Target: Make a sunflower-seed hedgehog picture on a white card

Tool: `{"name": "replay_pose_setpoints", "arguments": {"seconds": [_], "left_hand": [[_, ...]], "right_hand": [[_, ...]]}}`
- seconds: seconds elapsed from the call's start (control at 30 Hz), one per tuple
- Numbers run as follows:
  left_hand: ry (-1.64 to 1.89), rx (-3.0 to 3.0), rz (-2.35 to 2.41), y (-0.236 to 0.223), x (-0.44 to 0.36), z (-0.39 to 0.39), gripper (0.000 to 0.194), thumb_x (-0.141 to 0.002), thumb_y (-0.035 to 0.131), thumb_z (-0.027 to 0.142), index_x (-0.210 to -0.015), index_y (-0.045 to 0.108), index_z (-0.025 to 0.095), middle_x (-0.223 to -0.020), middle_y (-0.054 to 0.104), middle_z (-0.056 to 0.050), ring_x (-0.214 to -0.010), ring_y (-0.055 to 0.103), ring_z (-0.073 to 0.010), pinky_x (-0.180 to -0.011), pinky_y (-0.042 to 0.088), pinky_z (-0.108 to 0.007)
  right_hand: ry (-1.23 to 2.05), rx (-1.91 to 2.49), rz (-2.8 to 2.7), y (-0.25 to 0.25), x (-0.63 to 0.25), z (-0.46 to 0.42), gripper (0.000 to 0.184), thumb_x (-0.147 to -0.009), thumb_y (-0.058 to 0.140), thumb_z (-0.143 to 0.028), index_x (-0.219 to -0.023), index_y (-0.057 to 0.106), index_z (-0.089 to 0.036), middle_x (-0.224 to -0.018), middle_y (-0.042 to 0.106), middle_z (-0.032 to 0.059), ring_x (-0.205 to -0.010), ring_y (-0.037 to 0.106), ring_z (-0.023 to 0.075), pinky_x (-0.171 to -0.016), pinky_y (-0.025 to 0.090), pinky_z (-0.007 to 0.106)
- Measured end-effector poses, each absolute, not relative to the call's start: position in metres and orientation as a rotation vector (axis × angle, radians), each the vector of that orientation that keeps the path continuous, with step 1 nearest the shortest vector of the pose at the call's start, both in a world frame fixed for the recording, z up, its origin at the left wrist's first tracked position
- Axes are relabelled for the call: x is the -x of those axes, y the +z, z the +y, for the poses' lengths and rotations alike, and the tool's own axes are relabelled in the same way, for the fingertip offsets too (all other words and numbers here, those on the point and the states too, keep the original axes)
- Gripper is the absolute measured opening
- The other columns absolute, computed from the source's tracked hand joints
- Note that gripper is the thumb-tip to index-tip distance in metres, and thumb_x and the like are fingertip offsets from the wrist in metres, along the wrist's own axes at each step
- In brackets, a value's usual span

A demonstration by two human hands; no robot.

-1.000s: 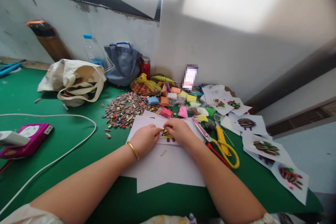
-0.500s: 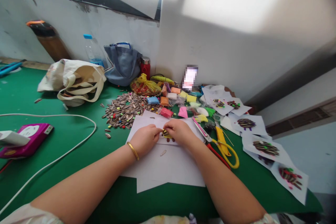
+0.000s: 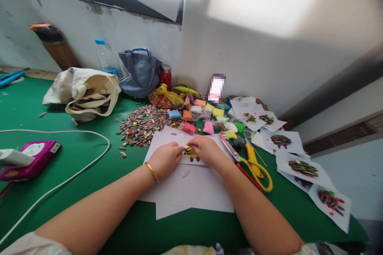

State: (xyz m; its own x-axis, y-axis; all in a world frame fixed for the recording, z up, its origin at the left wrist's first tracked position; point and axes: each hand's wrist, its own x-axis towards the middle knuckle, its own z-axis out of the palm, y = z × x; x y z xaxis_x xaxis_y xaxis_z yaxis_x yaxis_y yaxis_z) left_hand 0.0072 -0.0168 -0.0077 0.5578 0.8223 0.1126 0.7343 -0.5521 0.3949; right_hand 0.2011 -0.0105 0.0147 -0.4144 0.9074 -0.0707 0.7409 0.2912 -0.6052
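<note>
Toward the far edge of the paper, the yellow figure sits between left hand and right hand, seemingly longest side to side, the right nearer, overlapping it, fingers bent on both, grip impossible to tell!

Nothing here reads cleanly, folks! Up on the far wall, right of the middle, there's a faint pencil-like mark, maybe a figure or two, too pale to call. Below it, the phone is a mosaic of blurred squares, no word getting through. Over on the left, the magenta box wears a white label, its lettering too small to make out! And on the far left, the bottle shows a blue band, again nothing legible.
</note>
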Motion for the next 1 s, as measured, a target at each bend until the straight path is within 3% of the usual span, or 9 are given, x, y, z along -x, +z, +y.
{"name": "replay_pose_setpoints", "arguments": {"seconds": [0.27, 0.53, 1.0], "left_hand": [[0.395, -2.499, 1.286, -0.005, -0.007, -0.018, 0.033, -0.090, 0.045, 0.019, -0.109, 0.071, 0.022, -0.089, 0.066, -0.007, -0.083, 0.065, -0.0191, -0.079, 0.047, -0.030], [0.413, -2.513, 1.271, -0.008, -0.007, -0.017, 0.032, -0.091, 0.045, 0.020, -0.109, 0.071, 0.022, -0.088, 0.066, -0.006, -0.083, 0.064, -0.0191, -0.079, 0.047, -0.030], [0.395, -2.520, 1.273, -0.007, -0.008, -0.018, 0.032, -0.092, 0.044, 0.021, -0.107, 0.072, 0.022, -0.086, 0.065, -0.006, -0.080, 0.064, -0.0180, -0.078, 0.047, -0.029]], "right_hand": [[0.836, 1.513, -2.182, 0.007, -0.205, -0.011, 0.022, -0.091, 0.048, -0.016, -0.085, 0.069, -0.019, -0.073, 0.066, -0.0013, -0.050, 0.056, 0.0072, -0.058, 0.043, 0.020], [0.886, 1.461, -2.144, -0.002, -0.209, -0.006, 0.020, -0.089, 0.051, -0.014, -0.085, 0.071, -0.016, -0.097, 0.059, 0.0037, -0.047, 0.052, 0.0027, -0.051, 0.045, 0.019], [0.880, 1.436, -2.189, -0.005, -0.208, -0.004, 0.019, -0.090, 0.051, -0.015, -0.081, 0.068, -0.015, -0.089, 0.057, 0.0014, -0.046, 0.050, 0.0012, -0.047, 0.043, 0.015]]}}
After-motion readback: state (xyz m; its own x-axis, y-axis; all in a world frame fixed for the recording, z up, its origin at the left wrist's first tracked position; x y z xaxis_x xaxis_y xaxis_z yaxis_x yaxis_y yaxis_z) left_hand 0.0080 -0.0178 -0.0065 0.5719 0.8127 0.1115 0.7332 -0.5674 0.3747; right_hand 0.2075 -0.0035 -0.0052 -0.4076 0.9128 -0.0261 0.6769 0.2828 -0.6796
